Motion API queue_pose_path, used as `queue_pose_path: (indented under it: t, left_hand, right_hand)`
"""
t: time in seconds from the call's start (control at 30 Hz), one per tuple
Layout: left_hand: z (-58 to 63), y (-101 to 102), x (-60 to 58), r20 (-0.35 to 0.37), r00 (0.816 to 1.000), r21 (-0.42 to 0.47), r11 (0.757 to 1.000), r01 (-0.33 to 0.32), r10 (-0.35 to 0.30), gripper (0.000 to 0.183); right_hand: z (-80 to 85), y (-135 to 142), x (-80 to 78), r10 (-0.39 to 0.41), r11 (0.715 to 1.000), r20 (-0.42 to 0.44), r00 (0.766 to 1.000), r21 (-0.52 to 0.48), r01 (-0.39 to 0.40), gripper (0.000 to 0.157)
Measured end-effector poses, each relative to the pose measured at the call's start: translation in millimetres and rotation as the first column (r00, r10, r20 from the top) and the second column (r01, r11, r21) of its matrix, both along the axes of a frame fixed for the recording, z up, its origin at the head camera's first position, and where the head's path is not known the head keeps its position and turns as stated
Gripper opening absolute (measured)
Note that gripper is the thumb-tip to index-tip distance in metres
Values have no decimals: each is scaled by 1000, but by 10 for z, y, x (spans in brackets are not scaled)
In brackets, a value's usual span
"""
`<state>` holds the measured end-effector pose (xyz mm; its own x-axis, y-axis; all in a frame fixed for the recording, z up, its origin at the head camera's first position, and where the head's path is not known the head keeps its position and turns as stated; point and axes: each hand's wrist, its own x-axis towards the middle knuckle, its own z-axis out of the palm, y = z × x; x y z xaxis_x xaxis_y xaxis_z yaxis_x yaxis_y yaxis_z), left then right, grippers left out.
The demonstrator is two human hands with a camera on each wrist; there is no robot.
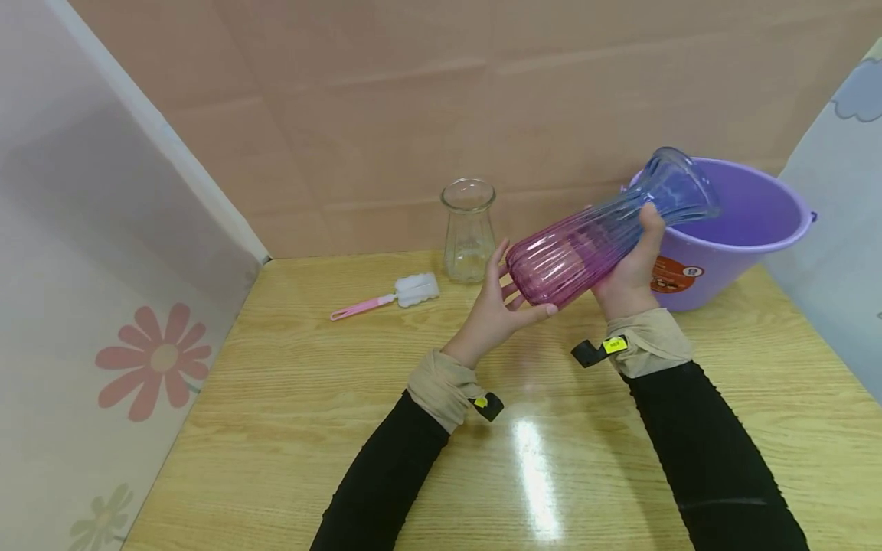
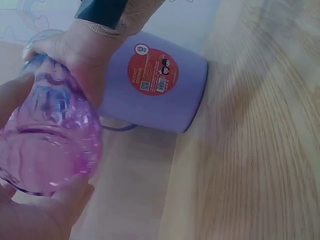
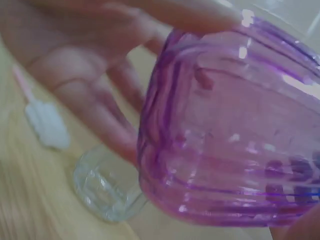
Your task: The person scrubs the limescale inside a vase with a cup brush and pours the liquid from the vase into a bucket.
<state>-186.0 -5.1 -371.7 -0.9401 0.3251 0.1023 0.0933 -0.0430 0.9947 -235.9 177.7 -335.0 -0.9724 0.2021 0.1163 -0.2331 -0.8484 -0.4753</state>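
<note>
A glass vase (image 1: 575, 256), pink at the base and blue toward its flared rim, is held tilted above the table, its rim up and to the right. My right hand (image 1: 630, 272) grips it around the narrower upper body, thumb on top. At the base, my left hand (image 1: 499, 306) holds the pink end between thumb and spread fingers. Seen from the right wrist, the left hand's fingers (image 3: 90, 95) curve about the pink bottom. The vase's rim overlaps the opening of a purple bucket (image 1: 717, 260) in the head view; whether they touch, I cannot tell.
A clear glass vase (image 1: 468, 237) stands upright at the back of the wooden table (image 1: 289, 428). Left of it lies a sponge brush (image 1: 416, 289) with a pink handle. A brown covered wall (image 1: 386, 115) rises behind, and pale patterned panels (image 1: 83, 252) flank both sides.
</note>
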Motion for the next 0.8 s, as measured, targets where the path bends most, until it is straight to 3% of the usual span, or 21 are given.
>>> queue_pose_path:
  t: [0.1, 0.23, 0.37, 0.5, 0.67, 0.8]
  left_hand:
    - [-24, -18, -13, -20, 1000, -50, 998, -22, 21, 103]
    - [-54, -49, -35, -69, 997, -160, 986, -39, 28, 101]
    - [-51, -45, -47, -132, 991, -312, 948, -71, 30, 105]
    - [-45, -13, -45, -141, 990, -421, 903, -84, 26, 105]
    - [-61, 43, -42, -143, 989, -495, 862, -103, 36, 106]
    - [-68, 80, -54, -144, 989, -489, 866, -107, 41, 108]
  right_hand:
    - [-63, -32, 5, -36, 994, -33, 999, 98, 39, 61]
    - [-137, -61, -18, -123, 964, -144, 982, 217, 153, 50]
    - [-176, -95, 0, -157, 928, -245, 957, 293, 228, 41]
    - [-193, -150, 71, -157, 876, -236, 959, 414, 246, 40]
    - [-193, -216, 155, -145, 747, -172, 974, 627, 222, 36]
    - [-222, -243, 204, -130, 618, -143, 981, 762, 193, 38]
